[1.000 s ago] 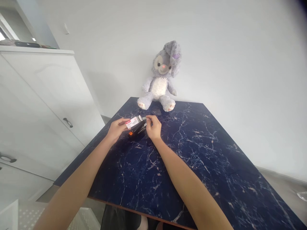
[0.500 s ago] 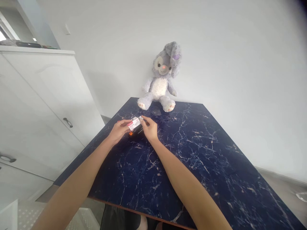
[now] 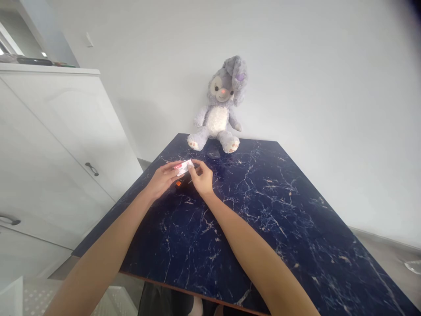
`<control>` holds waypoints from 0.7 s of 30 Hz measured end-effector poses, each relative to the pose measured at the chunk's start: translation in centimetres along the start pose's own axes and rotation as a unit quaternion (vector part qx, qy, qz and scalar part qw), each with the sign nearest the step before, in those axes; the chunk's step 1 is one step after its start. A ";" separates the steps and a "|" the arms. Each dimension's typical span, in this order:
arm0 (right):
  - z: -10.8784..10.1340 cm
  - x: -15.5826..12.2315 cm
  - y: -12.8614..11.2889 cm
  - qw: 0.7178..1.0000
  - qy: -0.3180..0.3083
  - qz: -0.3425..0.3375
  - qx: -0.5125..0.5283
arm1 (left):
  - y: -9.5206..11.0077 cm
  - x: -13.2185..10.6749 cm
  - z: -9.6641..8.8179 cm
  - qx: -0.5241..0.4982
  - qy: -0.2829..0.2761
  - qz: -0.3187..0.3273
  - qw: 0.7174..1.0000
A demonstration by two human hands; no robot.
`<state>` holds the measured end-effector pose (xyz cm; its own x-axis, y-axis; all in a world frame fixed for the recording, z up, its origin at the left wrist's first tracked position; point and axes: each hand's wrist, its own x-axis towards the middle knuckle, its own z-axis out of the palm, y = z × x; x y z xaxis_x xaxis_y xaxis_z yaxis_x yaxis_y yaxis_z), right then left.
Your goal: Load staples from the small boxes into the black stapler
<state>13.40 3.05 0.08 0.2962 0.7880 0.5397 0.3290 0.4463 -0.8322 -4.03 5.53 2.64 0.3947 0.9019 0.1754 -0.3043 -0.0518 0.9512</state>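
Note:
A small white and red cardboard box (image 3: 183, 167) is held just above the table, tilted with its right end higher. My left hand (image 3: 162, 179) grips its left end between thumb and fingers. At the opposite end, my right hand (image 3: 203, 179) has its thumb on the printed face and its fingers behind. The lettering is too small to read. Below the box lies something dark with an orange part (image 3: 178, 183), mostly hidden by the hands and the box.
The blue marbled table (image 3: 256, 210) spreads out under my arms. A grey plush rabbit (image 3: 219, 109) sits at its far edge against the wall. Left of the table stands a white cabinet (image 3: 66, 140) with dark handles.
My right thumb has moved left onto the box's face, and the white end flap seen before is now covered. The box's right end has shut or is hidden; I cannot tell which.

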 end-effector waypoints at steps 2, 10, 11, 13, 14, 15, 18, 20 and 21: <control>0.0 -0.2 -0.1 1.000 -0.017 -0.002 0.019 | -0.2 0.0 0.2 0.003 0.010 0.002 1.000; 0.3 0.0 0.2 0.999 -0.047 -0.011 -0.005 | -1.0 1.1 -0.9 0.038 0.103 0.054 0.992; 0.2 0.2 0.4 0.999 -0.034 -0.011 -0.029 | -1.1 1.3 -1.3 0.081 0.134 0.061 0.986; -0.1 0.6 1.0 0.993 0.003 0.002 -0.117 | -1.3 1.6 -2.5 0.183 0.186 0.062 0.963; -0.3 0.8 1.3 0.985 0.019 0.014 -0.169 | -1.3 1.7 -3.0 0.232 0.198 0.056 0.951; -0.5 0.9 1.6 0.976 0.028 0.031 -0.216 | -1.4 1.7 -3.5 0.273 0.199 0.048 0.940; -0.8 1.2 2.5 0.956 0.014 0.075 -0.285 | -1.6 1.5 -4.4 0.359 0.173 0.033 0.916; -0.8 1.3 2.8 0.952 -0.008 0.086 -0.292 | -1.6 1.2 -4.3 0.409 0.154 0.036 0.899; -0.7 1.3 2.9 0.951 -0.017 0.089 -0.296 | -1.5 1.1 -4.1 0.427 0.147 0.040 0.892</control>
<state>15.38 5.05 -1.50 0.3683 0.8464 0.3847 0.7272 -0.0044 -0.6864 -6.68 8.38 0.38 0.1183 0.9478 0.2962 0.4984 -0.3146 0.8078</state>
